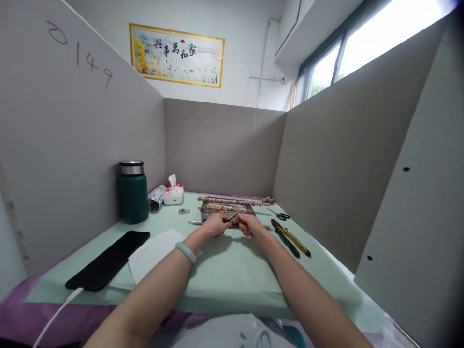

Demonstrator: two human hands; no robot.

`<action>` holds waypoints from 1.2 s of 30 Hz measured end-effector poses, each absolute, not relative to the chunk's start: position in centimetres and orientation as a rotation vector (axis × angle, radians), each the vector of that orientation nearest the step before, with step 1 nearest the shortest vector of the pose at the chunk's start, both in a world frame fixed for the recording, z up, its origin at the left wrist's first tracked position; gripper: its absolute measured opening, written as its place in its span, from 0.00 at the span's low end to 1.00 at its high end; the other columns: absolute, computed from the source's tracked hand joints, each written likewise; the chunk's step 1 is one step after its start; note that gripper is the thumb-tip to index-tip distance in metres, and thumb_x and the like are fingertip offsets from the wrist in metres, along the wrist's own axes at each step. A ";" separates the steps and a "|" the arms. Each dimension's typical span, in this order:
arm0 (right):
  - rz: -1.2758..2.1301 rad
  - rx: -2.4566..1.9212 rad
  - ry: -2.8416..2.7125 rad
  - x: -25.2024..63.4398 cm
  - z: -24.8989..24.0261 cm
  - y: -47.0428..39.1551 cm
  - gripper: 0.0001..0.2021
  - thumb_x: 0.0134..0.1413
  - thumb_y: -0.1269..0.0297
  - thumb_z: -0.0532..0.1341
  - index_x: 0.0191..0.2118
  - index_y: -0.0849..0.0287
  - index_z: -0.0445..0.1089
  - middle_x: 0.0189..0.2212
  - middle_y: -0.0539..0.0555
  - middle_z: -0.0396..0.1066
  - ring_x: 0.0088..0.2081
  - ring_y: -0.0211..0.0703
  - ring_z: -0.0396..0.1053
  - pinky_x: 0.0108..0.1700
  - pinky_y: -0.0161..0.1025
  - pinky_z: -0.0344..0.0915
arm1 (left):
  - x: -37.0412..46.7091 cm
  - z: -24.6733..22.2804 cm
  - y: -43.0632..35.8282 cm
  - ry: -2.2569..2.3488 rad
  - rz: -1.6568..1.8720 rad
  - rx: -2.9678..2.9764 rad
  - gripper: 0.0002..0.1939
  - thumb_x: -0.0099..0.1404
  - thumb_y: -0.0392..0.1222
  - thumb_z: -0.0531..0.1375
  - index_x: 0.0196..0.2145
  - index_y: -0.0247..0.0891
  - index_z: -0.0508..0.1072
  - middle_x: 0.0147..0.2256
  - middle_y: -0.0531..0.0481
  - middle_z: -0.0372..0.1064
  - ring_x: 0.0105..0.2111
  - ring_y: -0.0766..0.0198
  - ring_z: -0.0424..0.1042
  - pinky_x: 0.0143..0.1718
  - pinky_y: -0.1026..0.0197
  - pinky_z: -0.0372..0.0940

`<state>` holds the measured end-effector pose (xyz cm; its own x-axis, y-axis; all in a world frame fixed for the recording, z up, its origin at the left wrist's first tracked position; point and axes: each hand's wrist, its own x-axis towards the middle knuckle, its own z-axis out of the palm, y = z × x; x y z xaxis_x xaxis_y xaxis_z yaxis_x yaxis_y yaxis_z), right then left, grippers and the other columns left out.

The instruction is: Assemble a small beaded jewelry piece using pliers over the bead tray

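Observation:
My left hand (215,224) is closed on a slim tool (232,217) with a dark body and a metallic look; its exact kind is too small to tell. Close beside it, my right hand (250,225) is pinched shut near the tool's tip, and what its fingers hold is hidden. Both hands are at the near edge of a shallow metal tray (203,213) of small gold and red beads or trinkets. Across the tray's far side lies a stick (232,200) wrapped with small beads. A thin metal rod (195,223) pokes out left of my left hand.
To the right lie yellow-and-green pliers (290,239) and black-handled scissors (282,216). On the left are a green thermos (133,198), a tissue pack (173,195), small rings (184,211), white paper (155,251) and a phone (108,261) on a cable. Grey partitions (224,145) enclose the table.

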<state>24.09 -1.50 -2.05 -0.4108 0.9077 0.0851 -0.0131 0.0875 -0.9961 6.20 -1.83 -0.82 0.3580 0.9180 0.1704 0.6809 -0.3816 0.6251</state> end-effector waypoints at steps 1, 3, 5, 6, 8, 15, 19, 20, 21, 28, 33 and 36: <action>1.440 -0.918 -1.559 24.1 -2.0 -1.5 0.16 0.51 0.50 0.54 0.28 0.60 0.62 0.10 0.40 0.45 0.13 0.28 0.34 0.16 0.33 0.31 | 6.2 -0.8 -1.9 1.393 0.700 2.172 0.13 0.57 0.49 0.54 0.25 0.36 0.68 0.15 0.55 0.60 0.14 0.69 0.60 0.18 0.67 0.53; 1.440 -0.925 -1.559 24.1 -2.0 -1.5 0.16 0.51 0.50 0.54 0.28 0.60 0.62 0.10 0.40 0.45 0.13 0.28 0.34 0.16 0.33 0.31 | 6.2 -0.7 -2.0 1.400 0.695 2.173 0.13 0.57 0.49 0.54 0.25 0.36 0.69 0.14 0.56 0.59 0.14 0.69 0.59 0.18 0.67 0.53; 1.436 -0.939 -1.560 24.2 -2.1 -1.4 0.16 0.51 0.50 0.53 0.28 0.60 0.62 0.10 0.40 0.45 0.13 0.28 0.35 0.15 0.32 0.32 | 6.2 -0.6 -2.0 1.411 0.685 2.172 0.13 0.57 0.48 0.54 0.26 0.36 0.69 0.14 0.56 0.59 0.14 0.69 0.59 0.18 0.67 0.53; 1.434 -0.950 -1.561 24.2 -2.1 -1.4 0.16 0.51 0.50 0.53 0.28 0.60 0.63 0.10 0.40 0.45 0.13 0.28 0.35 0.15 0.32 0.32 | 6.2 -0.6 -2.0 1.419 0.680 2.173 0.13 0.57 0.48 0.54 0.26 0.36 0.70 0.14 0.56 0.59 0.14 0.69 0.59 0.18 0.67 0.53; 1.432 -0.973 -1.562 24.2 -2.2 -1.4 0.16 0.51 0.51 0.53 0.28 0.60 0.63 0.10 0.40 0.45 0.13 0.28 0.35 0.15 0.32 0.33 | 6.2 -0.7 -1.9 1.442 0.673 2.181 0.13 0.57 0.48 0.54 0.27 0.36 0.71 0.14 0.55 0.60 0.14 0.69 0.59 0.18 0.67 0.53; 1.434 -1.034 -1.549 24.3 -2.3 -1.3 0.15 0.52 0.52 0.52 0.28 0.60 0.64 0.11 0.40 0.45 0.13 0.28 0.36 0.15 0.32 0.33 | 6.1 -0.8 -1.7 1.488 0.664 2.275 0.12 0.57 0.46 0.54 0.28 0.36 0.74 0.17 0.54 0.63 0.17 0.68 0.61 0.20 0.66 0.52; 1.434 -1.077 -1.539 24.2 -2.4 -1.3 0.14 0.51 0.53 0.53 0.28 0.60 0.64 0.11 0.40 0.45 0.13 0.28 0.36 0.15 0.31 0.33 | 6.1 -0.9 -1.7 1.545 0.650 2.369 0.13 0.57 0.46 0.54 0.28 0.36 0.75 0.19 0.51 0.66 0.20 0.66 0.63 0.22 0.66 0.52; 1.427 -1.088 -1.539 24.2 -2.4 -1.3 0.14 0.51 0.53 0.53 0.28 0.60 0.64 0.11 0.41 0.45 0.13 0.28 0.36 0.15 0.31 0.33 | 6.1 -0.9 -1.6 1.562 0.654 2.401 0.13 0.57 0.46 0.54 0.28 0.36 0.76 0.21 0.50 0.68 0.21 0.66 0.63 0.23 0.66 0.53; 1.419 -1.100 -1.540 24.2 -2.4 -1.3 0.14 0.51 0.53 0.53 0.28 0.60 0.64 0.11 0.41 0.45 0.14 0.28 0.36 0.15 0.31 0.33 | 6.1 -0.9 -1.6 1.577 0.658 2.427 0.13 0.57 0.46 0.54 0.28 0.37 0.76 0.22 0.49 0.69 0.22 0.65 0.64 0.24 0.66 0.53; 1.407 -1.089 -1.534 24.2 -2.5 -1.2 0.14 0.51 0.53 0.53 0.28 0.60 0.64 0.12 0.41 0.46 0.13 0.28 0.37 0.16 0.31 0.33 | 6.2 -1.0 -1.5 1.580 0.660 2.425 0.13 0.57 0.46 0.54 0.29 0.37 0.76 0.23 0.49 0.70 0.23 0.66 0.64 0.24 0.66 0.52; 1.396 -1.018 -1.563 24.2 -2.5 -1.3 0.16 0.52 0.50 0.53 0.29 0.60 0.64 0.11 0.41 0.46 0.13 0.28 0.37 0.15 0.31 0.34 | 6.3 -1.1 -1.5 1.498 0.661 2.287 0.14 0.58 0.48 0.54 0.29 0.36 0.74 0.19 0.52 0.65 0.18 0.67 0.62 0.21 0.66 0.53; 1.392 -0.998 -1.565 24.1 -2.3 -1.4 0.17 0.52 0.50 0.52 0.29 0.60 0.64 0.11 0.41 0.46 0.13 0.28 0.36 0.15 0.31 0.33 | 6.4 -1.3 -1.6 1.447 0.637 2.212 0.15 0.58 0.49 0.53 0.32 0.36 0.73 0.18 0.53 0.64 0.16 0.67 0.61 0.20 0.66 0.54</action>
<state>24.12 -1.37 -2.33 -0.3702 0.9270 0.0604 0.0483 0.0842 -0.9953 6.36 -1.60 -1.28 0.3531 0.9241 0.1461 0.7318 -0.3701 0.5722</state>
